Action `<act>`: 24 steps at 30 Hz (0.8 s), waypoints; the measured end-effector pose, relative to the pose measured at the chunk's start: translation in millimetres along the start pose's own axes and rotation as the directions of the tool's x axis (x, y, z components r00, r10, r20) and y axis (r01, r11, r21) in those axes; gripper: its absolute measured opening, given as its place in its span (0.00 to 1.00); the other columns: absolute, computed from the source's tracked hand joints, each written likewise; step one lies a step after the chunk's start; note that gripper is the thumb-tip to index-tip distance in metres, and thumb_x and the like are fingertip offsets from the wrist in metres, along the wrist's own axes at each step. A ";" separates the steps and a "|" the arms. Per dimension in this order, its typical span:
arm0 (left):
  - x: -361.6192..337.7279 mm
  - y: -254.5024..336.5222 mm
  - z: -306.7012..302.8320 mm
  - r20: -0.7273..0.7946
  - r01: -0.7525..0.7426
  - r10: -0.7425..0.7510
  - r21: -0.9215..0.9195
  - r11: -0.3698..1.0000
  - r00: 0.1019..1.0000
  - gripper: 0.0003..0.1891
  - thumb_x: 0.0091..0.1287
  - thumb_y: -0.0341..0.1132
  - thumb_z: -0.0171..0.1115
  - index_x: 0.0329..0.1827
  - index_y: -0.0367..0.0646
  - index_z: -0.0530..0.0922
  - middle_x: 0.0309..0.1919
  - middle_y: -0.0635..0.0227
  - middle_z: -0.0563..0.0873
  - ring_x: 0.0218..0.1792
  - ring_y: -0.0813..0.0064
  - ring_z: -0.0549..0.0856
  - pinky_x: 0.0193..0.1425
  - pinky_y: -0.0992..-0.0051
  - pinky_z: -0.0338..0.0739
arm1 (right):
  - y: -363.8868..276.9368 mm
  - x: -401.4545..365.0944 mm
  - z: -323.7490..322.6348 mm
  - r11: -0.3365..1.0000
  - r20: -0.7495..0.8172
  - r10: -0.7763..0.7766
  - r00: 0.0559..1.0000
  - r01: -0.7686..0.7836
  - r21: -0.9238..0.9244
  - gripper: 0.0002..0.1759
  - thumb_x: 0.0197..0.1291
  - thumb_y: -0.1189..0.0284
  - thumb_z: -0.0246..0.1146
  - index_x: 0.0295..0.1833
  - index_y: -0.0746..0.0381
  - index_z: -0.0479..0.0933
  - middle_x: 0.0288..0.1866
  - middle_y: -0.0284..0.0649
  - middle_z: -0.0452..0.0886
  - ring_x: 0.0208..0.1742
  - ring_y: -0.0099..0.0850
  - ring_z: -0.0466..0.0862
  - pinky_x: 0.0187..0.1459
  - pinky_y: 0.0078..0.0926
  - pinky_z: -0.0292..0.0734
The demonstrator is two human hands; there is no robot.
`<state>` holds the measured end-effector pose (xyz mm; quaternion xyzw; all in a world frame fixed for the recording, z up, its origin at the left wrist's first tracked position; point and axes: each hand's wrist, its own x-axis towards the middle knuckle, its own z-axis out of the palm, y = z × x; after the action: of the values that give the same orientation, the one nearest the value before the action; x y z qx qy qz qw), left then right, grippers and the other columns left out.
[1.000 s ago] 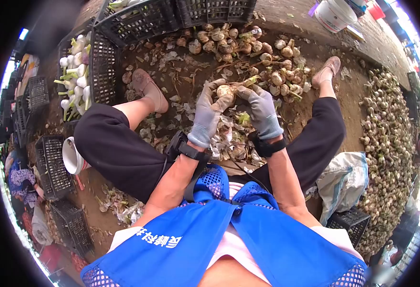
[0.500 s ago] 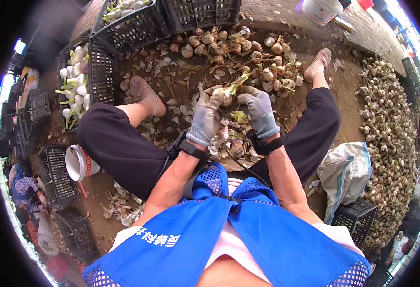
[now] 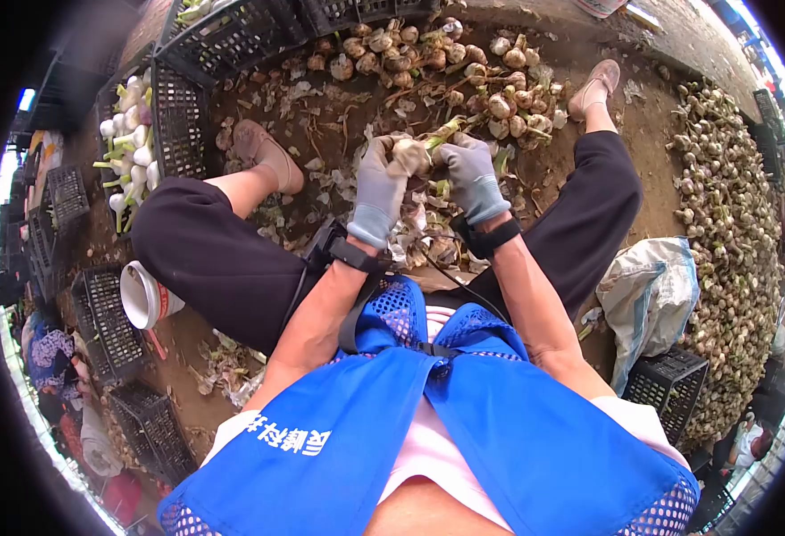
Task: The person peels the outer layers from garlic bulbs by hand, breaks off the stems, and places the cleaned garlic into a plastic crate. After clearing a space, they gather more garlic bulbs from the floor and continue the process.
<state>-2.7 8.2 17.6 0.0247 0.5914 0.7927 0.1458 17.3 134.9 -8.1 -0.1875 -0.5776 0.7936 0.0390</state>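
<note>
Between my gloved hands is a garlic bulb (image 3: 408, 155) with dirty outer skin, its greenish stem pointing up and to the right. My left hand (image 3: 378, 189) is closed around the bulb's left side. My right hand (image 3: 473, 179) pinches at the bulb's right side, just below the stem; its fingertips are partly hidden. Both hands wear grey gloves. Peeled skins (image 3: 415, 228) litter the ground under them. Just beyond lie several unpeeled garlic bulbs (image 3: 504, 105) with dry roots and stems.
At the left, a black crate (image 3: 181, 125) stands beside cleaned white garlic (image 3: 131, 143). Another black crate (image 3: 232, 40) is at the top. A white bucket (image 3: 142, 297) sits by my left knee. Rightward are a white sack (image 3: 647, 290) and a large garlic heap (image 3: 732, 268).
My hands and the garlic bulb have shifted slightly up and left in view. The bulb has turned a little between my fingers. The whole view has tilted slightly downward.
</note>
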 end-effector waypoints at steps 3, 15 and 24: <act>-0.9 7.6 -9.1 -0.047 0.497 -0.516 -0.210 0.842 0.855 0.18 0.64 0.53 0.54 0.38 0.45 0.74 0.22 0.71 0.79 0.14 0.87 0.71 0.11 0.88 0.61 | 7.5 5.9 4.9 0.933 -0.058 -0.177 0.983 0.148 -0.328 0.09 0.46 0.79 0.55 0.34 0.69 0.78 0.25 0.33 0.80 0.26 0.19 0.73 0.30 0.19 0.70; 15.1 -15.2 -3.7 0.173 -0.059 0.025 0.195 0.979 0.985 0.33 0.60 0.64 0.50 0.46 0.38 0.77 0.28 0.69 0.82 0.30 0.77 0.81 0.36 0.78 0.74 | -17.1 -20.4 -13.9 0.960 0.222 0.119 0.968 -0.169 0.225 0.13 0.54 0.79 0.58 0.47 0.69 0.73 0.40 0.42 0.81 0.37 0.28 0.82 0.37 0.26 0.81; 1.7 9.3 -26.1 0.316 0.497 -0.409 -0.289 0.818 0.856 0.24 0.70 0.55 0.37 0.44 0.45 0.75 0.24 0.70 0.78 0.13 0.85 0.67 0.12 0.85 0.58 | -49.5 -11.2 -15.3 0.973 0.288 0.221 0.932 -0.232 0.006 0.09 0.52 0.82 0.58 0.39 0.70 0.79 0.33 0.39 0.81 0.31 0.24 0.80 0.33 0.20 0.77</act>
<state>-11.7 -18.0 18.4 -0.0492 0.4024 0.8202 0.4035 25.2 161.9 36.7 -0.1357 -0.5356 0.8229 -0.1325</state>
